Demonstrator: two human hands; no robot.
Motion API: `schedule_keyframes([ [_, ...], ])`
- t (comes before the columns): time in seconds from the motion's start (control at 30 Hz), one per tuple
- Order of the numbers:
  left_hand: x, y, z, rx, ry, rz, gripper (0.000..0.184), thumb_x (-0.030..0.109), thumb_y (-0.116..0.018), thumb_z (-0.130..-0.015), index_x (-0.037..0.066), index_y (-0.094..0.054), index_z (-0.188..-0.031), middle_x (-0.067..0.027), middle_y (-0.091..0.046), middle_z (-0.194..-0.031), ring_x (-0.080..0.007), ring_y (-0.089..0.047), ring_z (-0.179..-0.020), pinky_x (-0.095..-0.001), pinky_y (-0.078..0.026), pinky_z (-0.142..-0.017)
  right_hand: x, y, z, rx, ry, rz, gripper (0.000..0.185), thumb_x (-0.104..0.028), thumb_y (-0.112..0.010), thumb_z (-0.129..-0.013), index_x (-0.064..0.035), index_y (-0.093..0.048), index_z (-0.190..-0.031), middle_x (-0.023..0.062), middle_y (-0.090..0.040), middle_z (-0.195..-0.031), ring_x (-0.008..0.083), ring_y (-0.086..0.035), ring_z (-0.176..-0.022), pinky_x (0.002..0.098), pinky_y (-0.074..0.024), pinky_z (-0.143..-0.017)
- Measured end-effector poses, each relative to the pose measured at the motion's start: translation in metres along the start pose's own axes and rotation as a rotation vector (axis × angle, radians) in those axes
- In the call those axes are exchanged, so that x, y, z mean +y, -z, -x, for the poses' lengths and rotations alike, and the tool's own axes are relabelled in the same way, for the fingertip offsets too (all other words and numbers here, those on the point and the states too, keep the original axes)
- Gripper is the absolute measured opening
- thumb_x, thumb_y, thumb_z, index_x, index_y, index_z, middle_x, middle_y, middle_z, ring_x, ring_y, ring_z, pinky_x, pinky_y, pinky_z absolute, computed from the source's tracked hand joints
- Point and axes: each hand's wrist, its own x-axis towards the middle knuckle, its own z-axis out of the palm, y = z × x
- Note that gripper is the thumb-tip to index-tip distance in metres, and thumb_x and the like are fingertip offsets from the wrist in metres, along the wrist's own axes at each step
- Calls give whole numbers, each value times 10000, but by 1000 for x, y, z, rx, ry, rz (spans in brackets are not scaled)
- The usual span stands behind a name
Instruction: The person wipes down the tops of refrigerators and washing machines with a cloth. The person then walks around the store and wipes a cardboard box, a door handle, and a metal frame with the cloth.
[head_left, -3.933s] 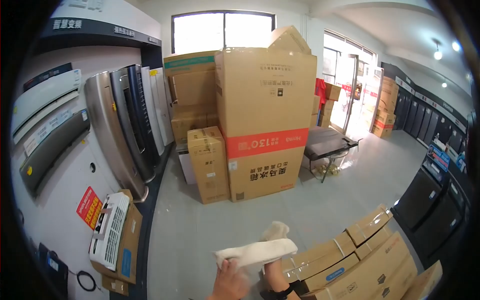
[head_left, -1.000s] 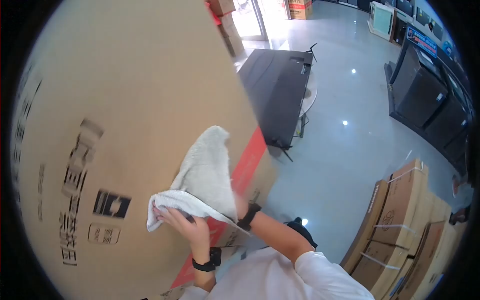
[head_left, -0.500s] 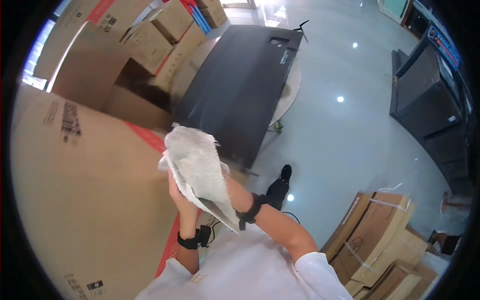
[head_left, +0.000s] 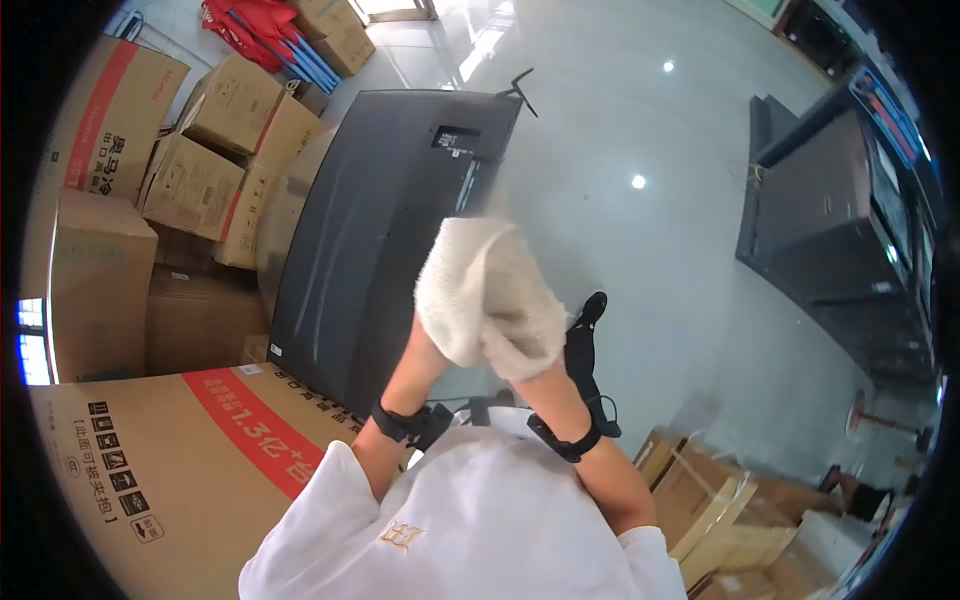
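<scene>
A whitish cloth is held up in front of my body, folded and bunched. My left hand grips its left side from below, and my right hand grips its lower right. Cloth covers most of the fingers on both hands. Beyond it lies a large flat television, back side up, with a port recess near its far right corner. The cloth overlaps the television's right edge in view; I cannot tell whether they touch.
Large cardboard boxes stand at my left, with smaller cartons stacked behind. More cartons lie at lower right. A dark cabinet stands on the right. A thin black stand leg projects at the television's far corner.
Both hands have moved right with the cloth, which has turned and spread differently. The view has shifted, so more of the television and the left-hand boxes shows.
</scene>
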Motion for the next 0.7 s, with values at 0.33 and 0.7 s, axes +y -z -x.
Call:
schedule_keyframes([
  [0.33,-56,-126,-249,339,486,284,505,197,-712,-959,-4,-557,-1395,-122,-650,-1328,-189,-638,-1175,-360,-518,-1007,75,132,-267,-415,56,272,687,-232,-729,-928,-54,-417,-1513,150,-489,-1511,278,-488,-1388,395,-396,-1164],
  [0.7,-218,-190,-569,342,751,456,356,69,-615,-948,3,-659,-1294,-65,-731,-1121,-129,-663,-1004,-298,-528,-895,193,233,-640,-489,-138,82,289,-146,-698,-889,1,-699,-1137,167,-728,-1057,349,-685,-973,402,-538,-905],
])
